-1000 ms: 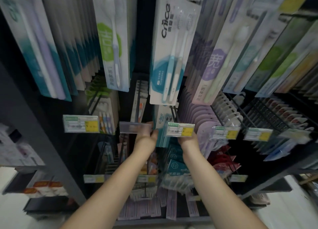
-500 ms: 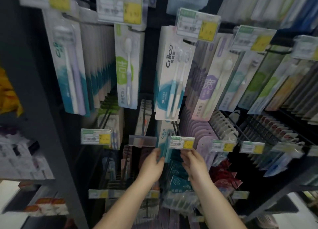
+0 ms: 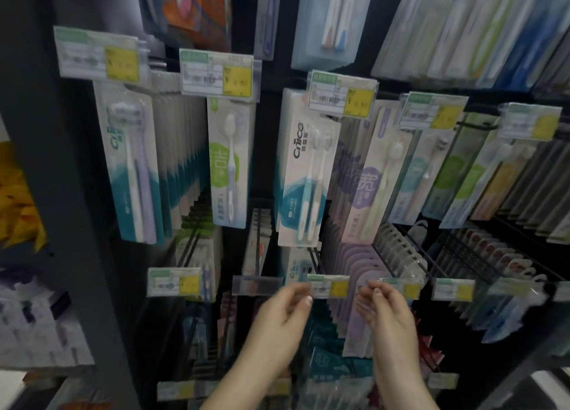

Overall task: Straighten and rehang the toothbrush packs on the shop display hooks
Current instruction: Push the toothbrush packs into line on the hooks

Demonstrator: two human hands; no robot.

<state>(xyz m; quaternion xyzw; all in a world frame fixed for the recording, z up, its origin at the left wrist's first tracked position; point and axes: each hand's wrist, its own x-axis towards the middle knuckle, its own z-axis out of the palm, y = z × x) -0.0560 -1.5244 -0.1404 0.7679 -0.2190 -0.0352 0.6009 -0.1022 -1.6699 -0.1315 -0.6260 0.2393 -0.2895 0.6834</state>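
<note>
Landmark: the price tag (image 3: 328,287) with the yellow patch, at the tip of a middle-row display hook, served as the reference for all places.
Left hand: the left hand (image 3: 279,320) hung just below and to the left of that tag, fingers loosely curled and holding nothing, its thumb tip close to the tag's lower left corner.
Right hand: the right hand (image 3: 387,314) sat below and to the right of the tag, fingers curled in the same relaxed way, also holding nothing that could be seen.
Toothbrush packs: the Cnice pack (image 3: 303,169) hung directly above the tag, tilted slightly; more packs of the same brand (image 3: 293,269) sat behind the tag on its hook, and the teal packs (image 3: 327,360) hung below it, between the two wrists.
Neighbouring tag: an unprinted clear tag holder (image 3: 257,284) stood just left of the landmark, close to the left hand's knuckles.
Risk, snagging: neither hand had a pack yet, so a reach past the tag could catch it and twist the hook.
Risk, sliding: the packs behind the tag looked tightly filed; pulling one forward carelessly might drag its neighbours off the hook's end.
Risk, view: the lower rows were blurred and dim, so whether any pack there already hung crooked could not be told.
</note>
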